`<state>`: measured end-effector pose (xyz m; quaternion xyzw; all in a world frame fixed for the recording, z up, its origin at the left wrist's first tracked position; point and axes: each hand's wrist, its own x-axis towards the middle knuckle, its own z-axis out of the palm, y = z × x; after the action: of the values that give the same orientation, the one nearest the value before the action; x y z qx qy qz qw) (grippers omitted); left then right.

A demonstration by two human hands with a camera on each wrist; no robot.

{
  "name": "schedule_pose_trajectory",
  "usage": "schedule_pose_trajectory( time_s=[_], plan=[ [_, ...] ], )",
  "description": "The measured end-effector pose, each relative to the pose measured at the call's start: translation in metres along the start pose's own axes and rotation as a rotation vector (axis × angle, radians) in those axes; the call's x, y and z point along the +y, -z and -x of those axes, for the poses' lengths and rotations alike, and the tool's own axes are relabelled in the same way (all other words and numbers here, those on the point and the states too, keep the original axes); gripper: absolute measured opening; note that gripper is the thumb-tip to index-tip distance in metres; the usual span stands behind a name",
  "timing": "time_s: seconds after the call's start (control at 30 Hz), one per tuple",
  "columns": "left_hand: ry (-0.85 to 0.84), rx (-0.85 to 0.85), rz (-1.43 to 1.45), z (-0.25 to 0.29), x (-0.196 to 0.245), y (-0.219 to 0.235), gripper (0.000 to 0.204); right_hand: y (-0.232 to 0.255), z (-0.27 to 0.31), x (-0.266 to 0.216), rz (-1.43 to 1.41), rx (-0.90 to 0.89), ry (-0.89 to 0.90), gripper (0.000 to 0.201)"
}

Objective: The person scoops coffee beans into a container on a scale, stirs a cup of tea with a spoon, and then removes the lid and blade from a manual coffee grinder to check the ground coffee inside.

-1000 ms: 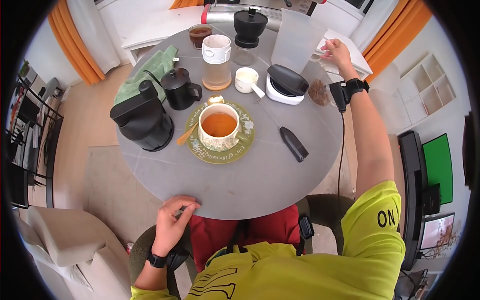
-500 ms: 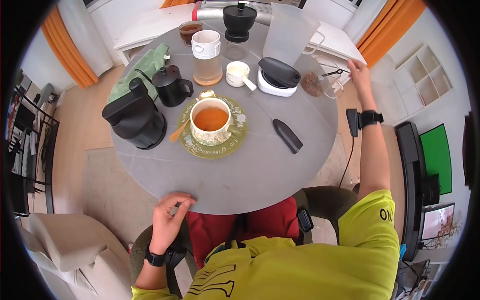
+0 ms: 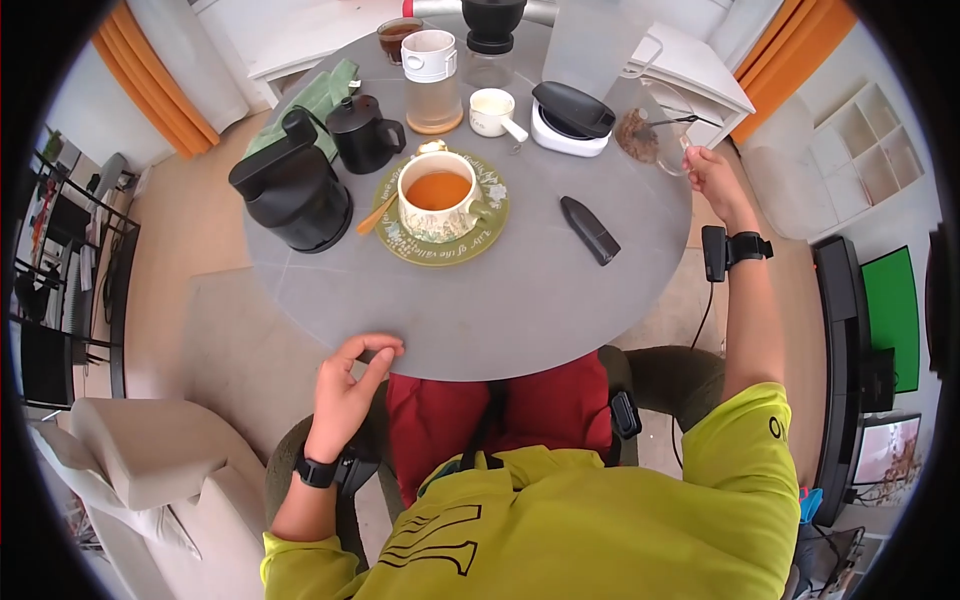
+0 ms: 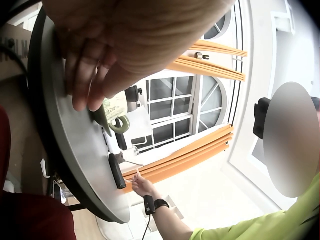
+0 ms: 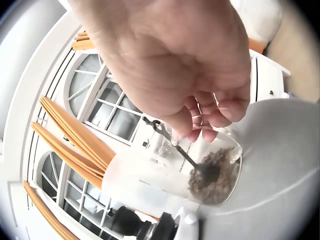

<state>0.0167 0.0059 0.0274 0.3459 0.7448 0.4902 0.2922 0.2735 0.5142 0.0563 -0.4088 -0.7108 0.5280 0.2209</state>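
Note:
My right hand (image 3: 715,180) is at the table's right edge, with fingers and thumb pinching the handle of a clear glass mug (image 5: 235,182). Brown granules (image 3: 635,135) lie in the mug, and a dark spoon (image 5: 186,156) leans in it with its handle sticking out past the rim. My left hand (image 3: 347,385) rests at the near edge of the table with loosely bent fingers and holds nothing. Beyond it, a patterned cup (image 3: 437,195) of amber tea stands on a green saucer (image 3: 450,252) with a wooden-handled spoon (image 3: 375,215).
A black handheld frother (image 3: 590,230) lies right of the saucer. A white scale (image 3: 570,132) with a black item on it, a small white pot (image 3: 492,112), a clear pitcher (image 3: 590,50) and a grinder (image 3: 492,30) stand behind. Left are black kettles (image 3: 295,200) and a green cloth (image 3: 335,90).
My right hand has moved from behind the glass mug, past the spoon's end, and down to the mug's handle. The left hand stays at the table edge. The head view has shifted slightly.

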Motion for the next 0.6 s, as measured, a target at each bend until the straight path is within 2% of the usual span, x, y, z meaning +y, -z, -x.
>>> schedule_pose_trajectory(
  time_s=[0.13, 0.2, 0.27, 0.33, 0.4, 0.47, 0.6],
  plan=[
    [-0.003, 0.03, 0.12, 0.002, 0.001, 0.001, 0.019, -0.012, 0.009, 0.004, -0.194, 0.001, -0.014, 0.016],
    [-0.004, 0.043, 0.146, 0.003, 0.0, 0.002, 0.023, -0.012, 0.018, 0.004, -0.311, 0.078, -0.026, 0.013],
    [-0.051, 0.054, 0.196, 0.003, 0.002, 0.003, 0.026, -0.01, 0.025, 0.006, -0.35, 0.057, -0.014, 0.013],
    [-0.052, 0.054, 0.201, 0.005, 0.004, 0.003, 0.027, -0.011, 0.042, 0.003, -0.411, 0.11, 0.05, 0.013],
    [-0.055, 0.05, 0.207, 0.007, 0.007, 0.003, 0.027, -0.018, 0.071, -0.01, -0.379, 0.099, 0.056, 0.013],
    [-0.038, 0.005, 0.234, 0.01, 0.012, 0.002, 0.025, -0.03, 0.105, -0.022, -0.394, 0.063, 0.143, 0.014],
    [-0.069, -0.043, 0.269, 0.017, 0.02, -0.005, 0.022, -0.088, 0.192, -0.054, -0.393, 0.123, 0.224, 0.016]
  ],
)
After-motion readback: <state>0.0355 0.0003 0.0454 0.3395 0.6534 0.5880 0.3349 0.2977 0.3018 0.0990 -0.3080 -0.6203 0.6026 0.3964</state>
